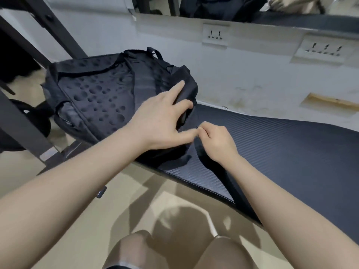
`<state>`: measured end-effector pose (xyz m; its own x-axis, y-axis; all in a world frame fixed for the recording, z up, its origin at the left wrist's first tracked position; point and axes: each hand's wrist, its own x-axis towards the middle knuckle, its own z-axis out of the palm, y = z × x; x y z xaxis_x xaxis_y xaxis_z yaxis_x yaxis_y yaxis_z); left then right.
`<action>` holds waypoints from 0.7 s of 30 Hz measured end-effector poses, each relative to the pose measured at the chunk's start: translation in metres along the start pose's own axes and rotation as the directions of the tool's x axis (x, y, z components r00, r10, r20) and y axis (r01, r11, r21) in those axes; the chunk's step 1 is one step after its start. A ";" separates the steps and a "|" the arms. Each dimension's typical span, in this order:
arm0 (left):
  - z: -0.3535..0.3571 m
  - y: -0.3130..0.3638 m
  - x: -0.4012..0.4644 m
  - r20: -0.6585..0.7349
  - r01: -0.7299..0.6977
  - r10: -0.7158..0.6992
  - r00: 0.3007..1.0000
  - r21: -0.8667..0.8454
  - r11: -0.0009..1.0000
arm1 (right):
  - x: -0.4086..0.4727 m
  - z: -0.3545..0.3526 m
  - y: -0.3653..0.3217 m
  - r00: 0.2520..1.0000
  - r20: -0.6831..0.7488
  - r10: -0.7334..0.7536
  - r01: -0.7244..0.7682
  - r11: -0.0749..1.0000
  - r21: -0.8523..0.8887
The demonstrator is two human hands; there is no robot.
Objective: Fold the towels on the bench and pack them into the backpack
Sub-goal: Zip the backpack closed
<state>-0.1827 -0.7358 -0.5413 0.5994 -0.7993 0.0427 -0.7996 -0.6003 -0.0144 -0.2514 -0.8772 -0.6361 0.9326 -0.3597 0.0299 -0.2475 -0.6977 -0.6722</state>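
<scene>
Hands (161,121) (217,141) on backpack (101,94); right perhaps pinching its zipper.

My left hand (161,121) and right hand (217,142) are bare, forearms unsleeved; at six o'clock, perhaps sheer stockings on my knees (136,249).

Even indoor light; soft blur, edges bowed.

The right hand (215,141) pinches something too small to tell. The worktop (291,152) runs off at 3 o'clock. The backpack (108,94) hides its inside; its 9 o'clock edge is blurred.
</scene>
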 end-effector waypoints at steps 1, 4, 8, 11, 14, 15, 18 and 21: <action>0.006 0.008 -0.006 -0.011 0.025 -0.024 1.000 0.133 0.991 | 0.000 0.000 -0.001 1.000 -0.004 -0.004 0.004 1.000 0.027; 0.027 0.020 -0.019 -0.191 0.126 -0.046 0.981 0.433 0.893 | -0.002 -0.002 0.000 1.000 0.002 -0.029 0.028 0.997 0.068; 0.026 -0.003 -0.024 -0.384 0.208 -0.039 0.922 0.410 0.888 | -0.004 -0.005 -0.003 0.999 -0.026 0.045 -0.044 0.998 0.033; 0.009 -0.012 -0.023 -0.263 0.190 -0.127 0.956 0.231 0.954 | -0.010 0.001 -0.022 0.998 -0.070 -0.001 -0.005 0.996 -0.089; 0.001 -0.022 -0.011 -0.175 0.113 -0.094 0.980 0.106 0.988 | -0.025 0.012 -0.035 0.986 0.057 -0.154 0.162 0.968 -0.193; -0.003 -0.025 -0.009 -0.143 0.082 -0.069 0.987 0.088 0.993 | -0.027 0.011 -0.033 0.987 0.071 -0.146 0.157 0.966 -0.204; -0.006 -0.032 -0.004 -0.100 0.057 -0.055 0.994 0.017 0.998 | -0.029 0.007 -0.036 0.999 -0.038 0.000 -0.008 0.979 -0.205; -0.004 -0.035 0.000 -0.064 0.040 -0.044 0.997 -0.059 0.997 | -0.037 0.028 -0.064 0.997 0.016 -0.069 0.071 0.979 -0.191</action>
<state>-0.1550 -0.7144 -0.5366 0.6305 -0.7687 0.1074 -0.7755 -0.6296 0.0466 -0.2631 -0.8022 -0.6150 0.9516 -0.3006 0.0643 -0.2264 -0.8269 -0.5148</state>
